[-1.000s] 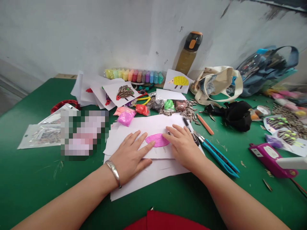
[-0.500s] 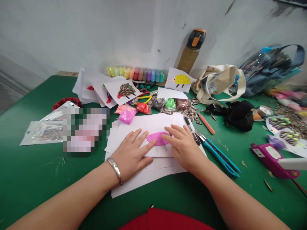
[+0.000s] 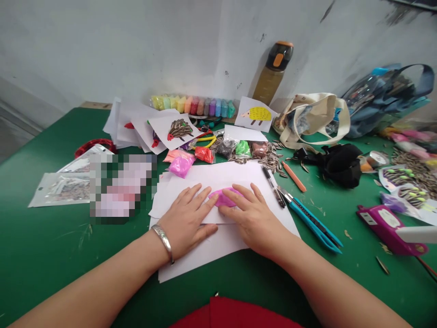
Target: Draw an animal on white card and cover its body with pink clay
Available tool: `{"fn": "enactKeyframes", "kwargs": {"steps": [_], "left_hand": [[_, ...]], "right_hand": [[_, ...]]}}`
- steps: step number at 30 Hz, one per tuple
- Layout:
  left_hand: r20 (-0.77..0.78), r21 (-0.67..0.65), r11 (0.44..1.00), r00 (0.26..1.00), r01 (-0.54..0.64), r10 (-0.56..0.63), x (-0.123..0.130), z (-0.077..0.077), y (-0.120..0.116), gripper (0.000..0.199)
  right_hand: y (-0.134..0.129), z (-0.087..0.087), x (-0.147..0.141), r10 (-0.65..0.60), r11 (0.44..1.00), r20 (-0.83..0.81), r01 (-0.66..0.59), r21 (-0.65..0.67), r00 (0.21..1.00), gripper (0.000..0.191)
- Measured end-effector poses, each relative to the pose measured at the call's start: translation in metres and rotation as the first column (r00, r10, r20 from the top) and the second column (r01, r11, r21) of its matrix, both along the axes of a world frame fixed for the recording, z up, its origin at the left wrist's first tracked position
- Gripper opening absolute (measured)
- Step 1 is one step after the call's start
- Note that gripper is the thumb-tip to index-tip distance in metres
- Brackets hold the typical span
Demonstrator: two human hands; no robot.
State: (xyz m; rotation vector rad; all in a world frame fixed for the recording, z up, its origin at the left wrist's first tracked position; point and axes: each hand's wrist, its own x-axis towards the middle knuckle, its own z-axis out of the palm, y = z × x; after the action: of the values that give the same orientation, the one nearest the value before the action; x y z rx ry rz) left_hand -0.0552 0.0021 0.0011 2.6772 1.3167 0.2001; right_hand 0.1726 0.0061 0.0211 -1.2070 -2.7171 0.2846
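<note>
A flattened oval of pink modelling clay (image 3: 223, 197) lies on white paper (image 3: 205, 255) in front of me. My left hand (image 3: 187, 216) rests flat on the sheet with fingers spread, its index fingertip at the clay's left end. Across the clay's right part reach the fingers of my right hand (image 3: 254, 214), stretched out and touching it; they cover much of it. Neither hand grips anything. Just behind the paper's top edge sits a packet of pink clay (image 3: 182, 165).
Right of the paper lie black pens (image 3: 273, 187), a blue scissors-like tool (image 3: 314, 223) and an orange stick (image 3: 293, 176). Sunflower seeds (image 3: 269, 157), clay packets and a hedgehog picture (image 3: 177, 130) are behind. A glue gun (image 3: 389, 228) lies far right, a bottle (image 3: 273, 73) by the wall.
My right hand has shifted left over the pink clay, hiding more of it and the drawn lines beneath. My left hand has stayed in place.
</note>
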Motion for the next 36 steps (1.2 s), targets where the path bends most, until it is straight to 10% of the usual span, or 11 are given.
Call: {"fn": "enactKeyframes", "kwargs": {"steps": [36], "left_hand": [[0.004,0.038,0.999,1.000,0.013,-0.014,0.000,-0.002,-0.001,0.052]], "right_hand": [[0.001,0.001,0.003,-0.036,0.998,0.033,0.034,0.046,0.999,0.048]]}}
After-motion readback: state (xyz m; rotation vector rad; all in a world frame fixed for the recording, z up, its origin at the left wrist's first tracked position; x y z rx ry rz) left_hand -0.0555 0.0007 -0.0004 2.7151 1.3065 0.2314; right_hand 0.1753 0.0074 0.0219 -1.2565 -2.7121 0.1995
